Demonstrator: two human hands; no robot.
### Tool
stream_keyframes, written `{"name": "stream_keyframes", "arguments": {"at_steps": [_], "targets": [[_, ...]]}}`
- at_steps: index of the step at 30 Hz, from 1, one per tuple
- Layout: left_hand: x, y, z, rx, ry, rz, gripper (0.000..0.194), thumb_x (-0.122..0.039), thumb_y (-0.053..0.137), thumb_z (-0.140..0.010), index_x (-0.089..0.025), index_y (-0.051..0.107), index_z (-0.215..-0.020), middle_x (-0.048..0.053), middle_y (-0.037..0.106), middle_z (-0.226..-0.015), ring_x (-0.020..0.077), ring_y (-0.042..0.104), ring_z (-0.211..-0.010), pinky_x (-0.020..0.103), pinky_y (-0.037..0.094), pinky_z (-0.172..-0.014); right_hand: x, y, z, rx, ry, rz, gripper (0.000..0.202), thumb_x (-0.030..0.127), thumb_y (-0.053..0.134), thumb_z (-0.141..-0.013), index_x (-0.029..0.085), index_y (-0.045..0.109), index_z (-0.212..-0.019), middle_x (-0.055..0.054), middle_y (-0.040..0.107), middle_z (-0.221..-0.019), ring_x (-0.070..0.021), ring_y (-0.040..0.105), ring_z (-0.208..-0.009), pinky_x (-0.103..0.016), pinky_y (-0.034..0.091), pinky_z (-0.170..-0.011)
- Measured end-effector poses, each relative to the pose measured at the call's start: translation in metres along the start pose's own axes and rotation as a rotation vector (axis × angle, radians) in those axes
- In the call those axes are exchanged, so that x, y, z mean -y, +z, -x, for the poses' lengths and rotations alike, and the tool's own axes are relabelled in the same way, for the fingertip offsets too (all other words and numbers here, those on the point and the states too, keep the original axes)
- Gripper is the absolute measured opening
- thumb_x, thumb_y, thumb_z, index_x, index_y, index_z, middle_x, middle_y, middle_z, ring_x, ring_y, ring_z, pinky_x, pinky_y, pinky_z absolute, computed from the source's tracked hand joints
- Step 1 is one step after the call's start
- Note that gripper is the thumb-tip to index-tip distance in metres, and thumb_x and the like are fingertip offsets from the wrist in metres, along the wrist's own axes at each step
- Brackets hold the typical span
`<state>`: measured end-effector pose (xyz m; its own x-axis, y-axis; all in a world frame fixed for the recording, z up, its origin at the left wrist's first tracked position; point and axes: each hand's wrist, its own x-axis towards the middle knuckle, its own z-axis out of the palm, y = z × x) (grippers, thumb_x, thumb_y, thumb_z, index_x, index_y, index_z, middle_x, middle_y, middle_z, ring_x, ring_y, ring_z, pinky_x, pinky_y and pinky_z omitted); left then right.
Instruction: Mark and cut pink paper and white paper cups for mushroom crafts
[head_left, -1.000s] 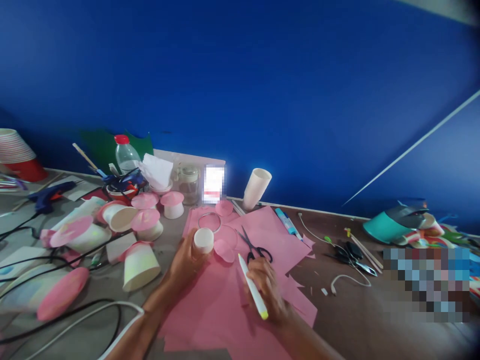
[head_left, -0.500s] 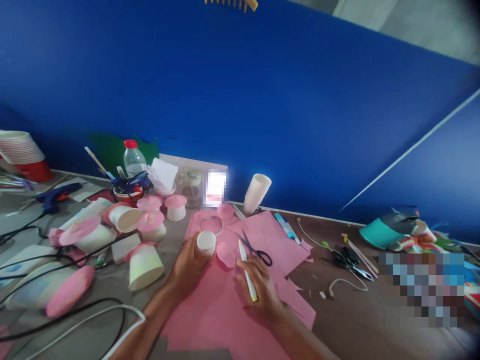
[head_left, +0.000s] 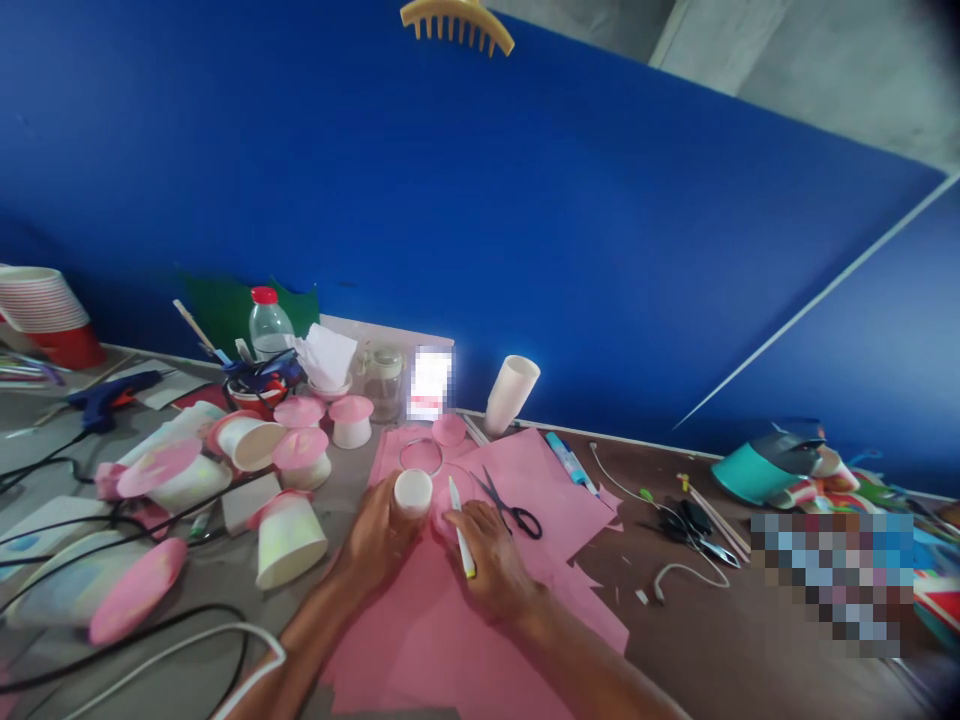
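Observation:
Wrapped round a small white paper cup [head_left: 413, 491] is my left hand [head_left: 384, 535], over the pink paper [head_left: 412, 640]. My right hand [head_left: 491, 560] holds a white marker [head_left: 462, 540] with a yellow end, its other end pointing away from me. The right fingers are close beside the cup, partly over a pink paper cutout there; whether they touch the cup I cannot tell. Black-handled scissors [head_left: 517, 512] lie on the paper just beyond my right hand. A thin ring [head_left: 420, 457] and a pink paper disc [head_left: 449, 430] lie behind the cup.
Several cups with pink paper tops [head_left: 351, 420] crowd the left, among black and white cables. A glue gun [head_left: 112, 395] lies farther left. At the back stand a glass jar [head_left: 384, 385] and a tall white cup [head_left: 511, 395]. A teal container [head_left: 757, 468] sits at right.
My right hand with the marker has moved left, closer to the cup, and now covers part of the pink cutout. My left hand keeps its hold. The view has tilted slightly upward.

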<state>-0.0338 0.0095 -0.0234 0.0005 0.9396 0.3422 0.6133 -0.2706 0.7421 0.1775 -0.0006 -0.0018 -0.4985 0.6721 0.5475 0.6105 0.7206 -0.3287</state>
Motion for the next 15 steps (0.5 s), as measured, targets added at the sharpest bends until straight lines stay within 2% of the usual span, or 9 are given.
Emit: {"name": "stream_keyframes", "arguments": {"at_steps": [3,5,9,11,14,15], "targets": [[-0.005,-0.004,0.001,0.005,0.011,-0.004,0.046,-0.047,0.060,-0.086,-0.018,0.060,-0.123,0.011,0.072,-0.104,0.0267,0.068,-0.087,0.040,0.058,-0.075,-0.002,0.008,0.003,-0.037,-0.009,-0.052,0.031,0.009,0.053,-0.084,0.021,0.062,-0.111,-0.008,0.070,-0.089,-0.0262,0.064,-0.084,-0.040,0.051,-0.075],[-0.007,-0.006,0.002,0.002,-0.001,-0.016,0.045,-0.044,0.061,-0.086,-0.018,0.061,-0.123,0.010,0.072,-0.103,0.0267,0.069,-0.085,0.038,0.058,-0.071,-0.005,0.009,0.005,-0.094,0.004,-0.110,0.031,0.008,0.052,-0.084,0.022,0.063,-0.110,-0.007,0.069,-0.088,-0.0260,0.064,-0.082,-0.040,0.051,-0.074],[-0.011,-0.006,0.004,0.006,-0.017,-0.040,0.046,-0.035,0.062,-0.084,-0.017,0.058,-0.127,0.011,0.071,-0.110,0.0284,0.068,-0.094,0.040,0.058,-0.078,-0.011,-0.003,0.003,-0.329,0.244,-0.364,0.019,0.017,0.054,-0.090,0.023,0.065,-0.104,-0.006,0.070,-0.089,-0.0224,0.066,-0.080,-0.036,0.054,-0.073],[-0.011,-0.005,0.004,0.021,-0.003,-0.037,0.046,-0.032,0.062,-0.084,-0.016,0.056,-0.128,0.012,0.070,-0.113,0.0287,0.067,-0.099,0.043,0.057,-0.085,-0.014,-0.013,-0.001,-0.380,0.376,-0.482,0.016,0.024,0.055,-0.093,0.023,0.064,-0.106,-0.004,0.068,-0.087,-0.0182,0.065,-0.072,-0.030,0.054,-0.065],[-0.010,-0.004,0.005,0.047,0.040,-0.033,0.048,-0.030,0.062,-0.084,-0.017,0.055,-0.130,0.012,0.070,-0.116,0.0286,0.066,-0.103,0.046,0.057,-0.090,-0.014,-0.028,-0.009,-0.435,0.717,-1.069,0.021,0.033,0.074,-0.081,0.025,0.066,-0.099,0.002,0.062,-0.077,-0.0134,0.057,-0.063,-0.024,0.049,-0.058],[-0.009,-0.003,0.005,0.047,0.064,-0.036,0.050,-0.030,0.063,-0.084,-0.018,0.054,-0.131,0.012,0.070,-0.117,0.0290,0.066,-0.105,0.046,0.057,-0.091,-0.013,-0.031,-0.011,-0.443,0.774,-1.252,0.026,0.033,0.081,-0.075,0.026,0.067,-0.096,0.004,0.060,-0.075,-0.0124,0.056,-0.063,-0.023,0.049,-0.059]]}}
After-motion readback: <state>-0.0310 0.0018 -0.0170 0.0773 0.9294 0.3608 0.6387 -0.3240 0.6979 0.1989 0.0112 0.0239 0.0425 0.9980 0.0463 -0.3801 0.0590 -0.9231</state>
